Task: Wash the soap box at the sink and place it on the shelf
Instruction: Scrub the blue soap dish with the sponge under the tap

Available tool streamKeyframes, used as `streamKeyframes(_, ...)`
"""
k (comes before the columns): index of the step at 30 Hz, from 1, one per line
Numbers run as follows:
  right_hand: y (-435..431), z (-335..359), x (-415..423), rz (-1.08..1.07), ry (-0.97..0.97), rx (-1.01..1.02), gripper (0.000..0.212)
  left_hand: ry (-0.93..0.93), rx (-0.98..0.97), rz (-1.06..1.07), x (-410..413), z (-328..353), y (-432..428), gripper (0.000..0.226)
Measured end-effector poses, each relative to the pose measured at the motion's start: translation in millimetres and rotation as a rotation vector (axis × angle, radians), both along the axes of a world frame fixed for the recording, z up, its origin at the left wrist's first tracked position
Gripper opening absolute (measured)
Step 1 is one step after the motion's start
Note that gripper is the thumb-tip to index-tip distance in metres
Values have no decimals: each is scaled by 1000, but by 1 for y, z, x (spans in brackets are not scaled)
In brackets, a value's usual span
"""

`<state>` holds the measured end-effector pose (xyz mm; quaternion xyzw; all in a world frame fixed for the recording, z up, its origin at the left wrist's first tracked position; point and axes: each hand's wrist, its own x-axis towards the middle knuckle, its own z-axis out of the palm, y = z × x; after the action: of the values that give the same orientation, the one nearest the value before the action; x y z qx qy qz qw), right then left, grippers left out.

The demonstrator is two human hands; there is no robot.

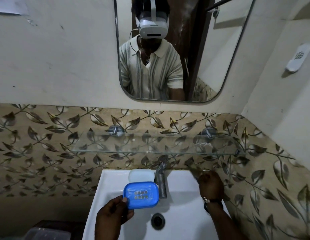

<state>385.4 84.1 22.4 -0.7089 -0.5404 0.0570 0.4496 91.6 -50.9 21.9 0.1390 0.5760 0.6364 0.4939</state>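
My left grip [114, 213] pinches the near-left corner of the blue rectangular plastic soap box [141, 194], long axis crosswise, over the white ceramic sink [182, 187], just left of the steel tap [161, 179]. My right grip [211, 185], curled closed near the back rim, holds nothing I can make out.

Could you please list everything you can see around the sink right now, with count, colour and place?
soap box: one, blue, with drain holes, held over the sink basin beside the tap
soap bar: one, white, on the sink's back ledge left of the tap
tap: one, dull metal, at the back centre of the sink
sink: one, white, with a dark round drain
glass shelf: one, clear, on the wall above the sink
mirror: one, above the shelf
wall holder: one, white, on the right wall
plastic container: one, clear, bottom left
left hand: grips the soap box's near corner
right hand: closed, at the sink's right back edge
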Motion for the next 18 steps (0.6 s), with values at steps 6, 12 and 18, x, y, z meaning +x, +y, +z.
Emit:
streamKeyframes(6,-40,48,-35,200,194,196,18,-59,102,-38,8,5,1,12)
streamKeyframes(12,-81,60,-105,566,-360,285,8,-65,191,-84,25,19,7,10)
streamKeyframes(18,-90,42,-142,781,-424,150,22,-20,231,-93,21,26,8,25)
